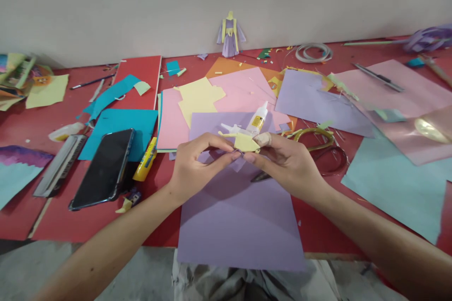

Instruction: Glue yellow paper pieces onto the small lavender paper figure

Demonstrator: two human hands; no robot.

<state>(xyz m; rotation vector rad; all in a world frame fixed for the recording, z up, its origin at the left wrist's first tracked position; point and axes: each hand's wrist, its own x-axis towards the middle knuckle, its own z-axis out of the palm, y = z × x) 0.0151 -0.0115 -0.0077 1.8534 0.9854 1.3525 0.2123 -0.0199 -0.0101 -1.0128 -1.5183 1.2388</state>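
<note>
Pinches a small paper piece (pixel 244 142) between left hand (pixel 196 162) and right hand (pixel 291 163), inward from the near edge of the desk (pixel 319 235), seemingly joining parts, likely calling next for steady pressure.

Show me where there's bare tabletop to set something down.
Mostly bare red table lies between the phone and front edge, and between purple sheet and right forearm. Around left hand and right hand it's crowded: white bottle, scissors, papers.

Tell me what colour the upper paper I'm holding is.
Upper paper: pale yellow, clearest in the head view.
</note>
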